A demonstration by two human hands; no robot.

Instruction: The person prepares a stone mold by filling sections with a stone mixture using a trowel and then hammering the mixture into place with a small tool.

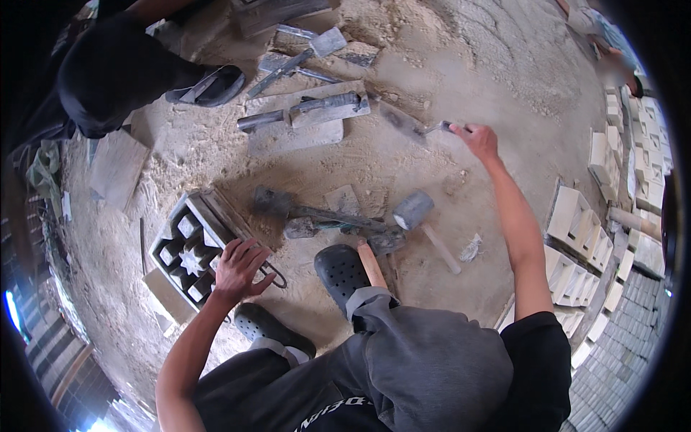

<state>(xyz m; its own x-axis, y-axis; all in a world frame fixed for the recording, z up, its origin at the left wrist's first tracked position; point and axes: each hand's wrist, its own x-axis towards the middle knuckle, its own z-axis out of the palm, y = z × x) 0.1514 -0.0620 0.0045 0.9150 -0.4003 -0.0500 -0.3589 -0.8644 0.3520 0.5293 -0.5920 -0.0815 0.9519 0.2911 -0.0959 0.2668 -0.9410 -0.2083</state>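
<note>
My right hand [476,142] is closed around the dark handle of a trowel [403,122], held out to the far right with its dusty blade pointing left over the sandy floor. My left hand [241,270] lies with fingers spread on the near right side of a block mould [188,248]. This mould is a dark frame with several raised shapes and a star-like piece in its middle. A looped metal handle [273,275] sticks out beside my left fingers. What lies under my palm is hidden.
Between my feet and the far boards lie a black mallet [273,201] and a grey-headed mallet [414,209]. Floats and trowels [327,104] lie farther off. Cream moulded blocks [576,223] line the right. A co-worker's sandalled foot [209,86] is far left; another person [612,54] is far right.
</note>
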